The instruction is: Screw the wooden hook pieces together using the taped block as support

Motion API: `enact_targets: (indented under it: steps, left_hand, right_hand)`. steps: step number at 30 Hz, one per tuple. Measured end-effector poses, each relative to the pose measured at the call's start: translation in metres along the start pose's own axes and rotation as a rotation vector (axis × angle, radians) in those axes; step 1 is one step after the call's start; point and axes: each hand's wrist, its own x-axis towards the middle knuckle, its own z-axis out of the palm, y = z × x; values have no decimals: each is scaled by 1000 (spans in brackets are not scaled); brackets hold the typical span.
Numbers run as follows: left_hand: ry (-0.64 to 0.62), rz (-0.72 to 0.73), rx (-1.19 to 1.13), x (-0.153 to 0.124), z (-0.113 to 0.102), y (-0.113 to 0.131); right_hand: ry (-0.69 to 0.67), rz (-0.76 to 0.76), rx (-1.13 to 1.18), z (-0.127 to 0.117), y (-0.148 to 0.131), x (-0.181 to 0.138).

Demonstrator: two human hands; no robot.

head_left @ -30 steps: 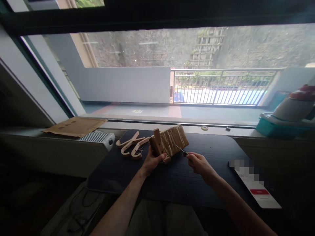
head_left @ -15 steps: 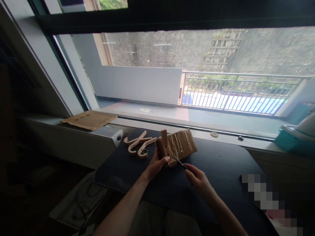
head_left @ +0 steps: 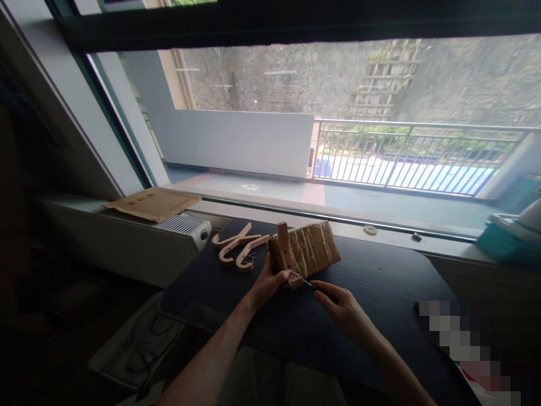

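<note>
My left hand [head_left: 265, 285] grips a wooden hook piece [head_left: 284, 254] held upright against a plastic-wrapped wooden board [head_left: 310, 247] on the dark table [head_left: 380, 282]. Pinched in my right hand [head_left: 342, 309] is a thin screwdriver [head_left: 305, 282], its tip touching the lower end of the hook piece. Several loose wooden hooks [head_left: 237, 245] lie on the table just left of the board.
A white radiator heater [head_left: 186, 228] and a brown cardboard envelope [head_left: 152, 203] sit left on the sill. A tape roll [head_left: 369, 229] lies on the window ledge. A teal container [head_left: 505, 237] stands far right. Cables lie on the floor at lower left.
My right hand has brought the screwdriver leftward until its tip meets the hook piece. The view has turned left and steadied; my left hand keeps its grip.
</note>
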Motion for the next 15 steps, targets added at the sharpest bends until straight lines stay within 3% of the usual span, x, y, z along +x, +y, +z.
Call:
enact_targets:
  steps: [3,8,15]
  left_hand:
    - [-3,-1,8,-1,1,2]
    - [0,-34,-3,-1,0,3]
    - [-13,0,10,-1,-1,1]
  right_hand:
    - [-17,-18,-37,0,-2,1]
    - [120,-27,-207,-7,-9,3]
    - [105,-139,-262,-12,-21,0]
